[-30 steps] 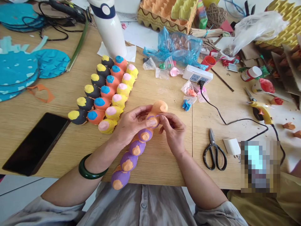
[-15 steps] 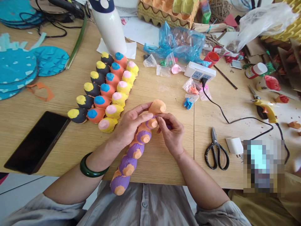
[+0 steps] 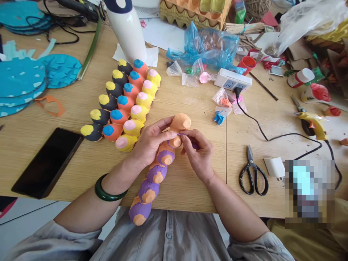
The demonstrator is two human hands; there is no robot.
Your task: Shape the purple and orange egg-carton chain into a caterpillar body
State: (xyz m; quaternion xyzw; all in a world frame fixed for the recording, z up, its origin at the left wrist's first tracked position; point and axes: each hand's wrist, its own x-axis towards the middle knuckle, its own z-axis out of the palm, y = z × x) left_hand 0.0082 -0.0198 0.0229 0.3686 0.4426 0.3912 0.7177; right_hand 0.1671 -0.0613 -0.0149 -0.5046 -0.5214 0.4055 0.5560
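From my remote view, the person's left hand (image 3: 150, 143) is clenched around a long segmented chain of egg-carton cups painted purple and orange (image 3: 157, 173), near its upper end, with the thumb laid across the cups. The right hand (image 3: 197, 156) grasps the same piece just beside it, its fingertips (image 3: 187, 133) pinching a thin purple edge below the orange end cup. The chain's long axis runs diagonally across my frame: the orange end points away from the person and slightly right, while the lower end, a purple cup with an orange tip, points toward the grey shirt (image 3: 163, 235) and juts past the edge of the light wooden table (image 3: 201, 192). Just left of the chain lie rows of painted egg-carton cups (image 3: 125, 103) in black, orange and yellow. A green bangle (image 3: 108, 191) circles the left wrist, a black smartphone (image 3: 47, 163) lies further left, and black-handled scissors (image 3: 250, 159) lie well right.
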